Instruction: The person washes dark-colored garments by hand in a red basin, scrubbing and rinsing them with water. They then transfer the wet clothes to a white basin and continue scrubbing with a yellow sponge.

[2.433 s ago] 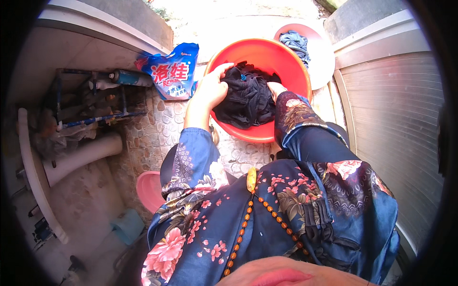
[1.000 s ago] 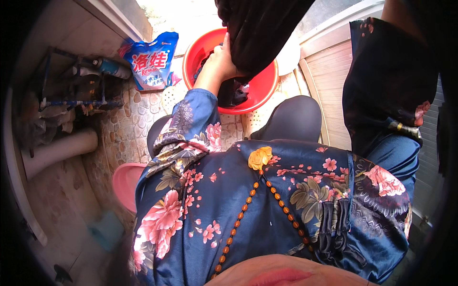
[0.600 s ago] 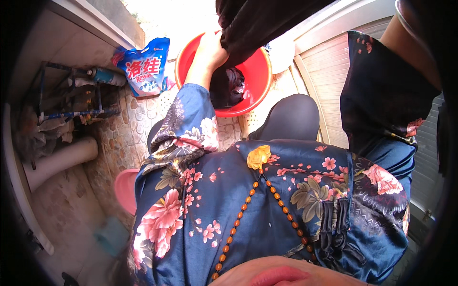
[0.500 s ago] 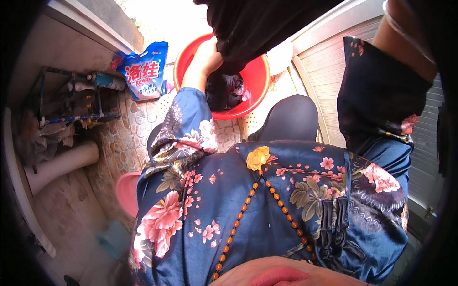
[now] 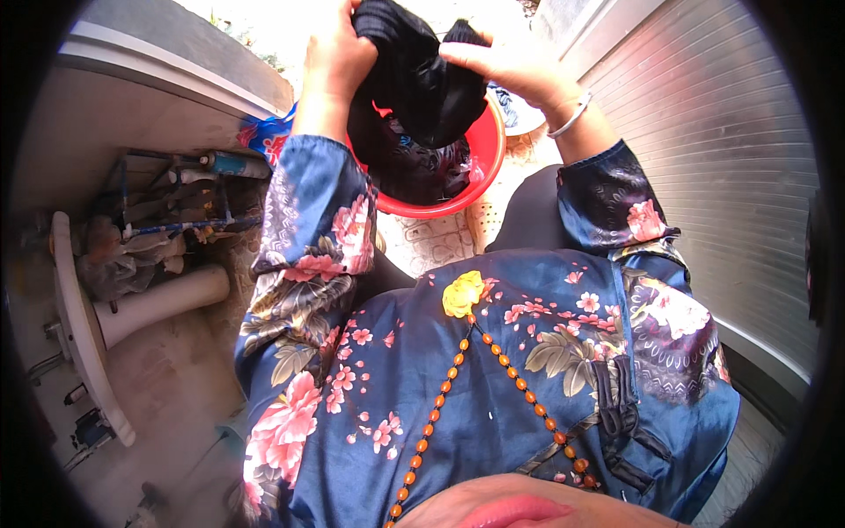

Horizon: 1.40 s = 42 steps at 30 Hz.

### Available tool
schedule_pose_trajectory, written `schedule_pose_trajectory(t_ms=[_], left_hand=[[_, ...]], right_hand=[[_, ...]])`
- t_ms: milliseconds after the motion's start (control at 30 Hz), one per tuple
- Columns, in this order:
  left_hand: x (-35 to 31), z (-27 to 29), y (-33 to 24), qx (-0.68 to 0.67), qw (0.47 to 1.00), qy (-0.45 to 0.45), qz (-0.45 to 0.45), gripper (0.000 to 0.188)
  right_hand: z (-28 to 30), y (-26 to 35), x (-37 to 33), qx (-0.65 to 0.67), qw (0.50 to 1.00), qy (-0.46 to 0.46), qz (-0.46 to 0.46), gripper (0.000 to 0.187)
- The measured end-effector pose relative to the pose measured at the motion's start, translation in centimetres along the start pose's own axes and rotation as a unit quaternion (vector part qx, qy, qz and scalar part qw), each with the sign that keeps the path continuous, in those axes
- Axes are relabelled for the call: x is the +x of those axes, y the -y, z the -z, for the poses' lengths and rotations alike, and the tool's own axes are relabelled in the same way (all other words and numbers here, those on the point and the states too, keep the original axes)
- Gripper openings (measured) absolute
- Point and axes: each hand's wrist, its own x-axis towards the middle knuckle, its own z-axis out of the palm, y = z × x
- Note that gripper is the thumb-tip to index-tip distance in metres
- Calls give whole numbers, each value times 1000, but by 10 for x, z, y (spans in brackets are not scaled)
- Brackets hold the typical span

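Note:
A black garment (image 5: 407,75) hangs in folds above a red basin (image 5: 431,211). My left hand (image 5: 341,57) is closed on its left side, thumb pressed against the cloth. My right hand (image 5: 510,69) grips the other side, with its thumb in front and its fingers partly hidden behind the fabric. Beneath the garment, inside the basin, lies dark wet-looking clothing (image 5: 431,172). The raised cloth covers the basin's far rim. Whether its lower part touches the clothing below, I cannot tell.
At left stand a white pedestal sink (image 5: 167,304) and a metal rack (image 5: 176,224) holding bottles and plastic bags. A blue packet (image 5: 264,136) shows beside my left sleeve. A ribbed metal door (image 5: 704,167) runs along the right. Behind the basin sits a white container (image 5: 519,113).
My right hand has come in from the upper right to above the basin. My left hand has risen out of the basin's area. The stretched black garment is now bunched between both hands.

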Motion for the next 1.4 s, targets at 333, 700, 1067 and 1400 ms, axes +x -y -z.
schedule_pose_trajectory(t_ms=[333, 700, 1067, 1400], left_hand=[[63, 54, -59, -49, 973, -113, -196, 55], [-89, -14, 5, 23, 971, 239, 14, 30], [-156, -49, -7, -62, 967, 242, 41, 19], [-156, -43, 4, -256, 910, 300, 129, 57]], right_hand=[[-38, -15, -30, 152, 981, 81, -92, 44], [-126, -129, -50, -194, 958, 133, -162, 64], [-150, -99, -63, 28, 988, 144, -56, 52], [-113, -94, -62, 21, 991, 102, -79, 45]])
